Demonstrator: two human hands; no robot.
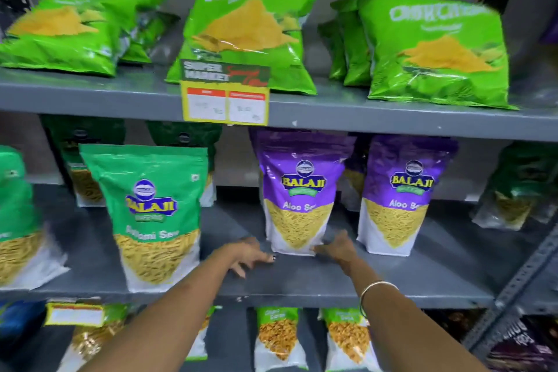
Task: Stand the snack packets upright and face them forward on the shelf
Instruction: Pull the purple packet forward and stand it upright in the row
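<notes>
A purple Aloo Sev packet (297, 190) stands upright, face forward, in the middle of the grey middle shelf (302, 284). My right hand (336, 246) touches its lower right corner, fingers against the base. My left hand (249, 254) hovers just left of the packet's lower left corner, fingers spread, holding nothing. A second purple Aloo Sev packet (401, 190) stands upright to the right. A green Ratlami Sev packet (154, 214) stands upright on the left, nearer the shelf's front edge.
The top shelf holds light green chip bags (250, 24), some leaning or lying flat, and a yellow price tag (225, 100) on its edge. Dark green packets (519, 184) sit at the back of the middle shelf. More packets (279, 338) fill the bottom shelf. A metal upright (525, 275) runs down the right.
</notes>
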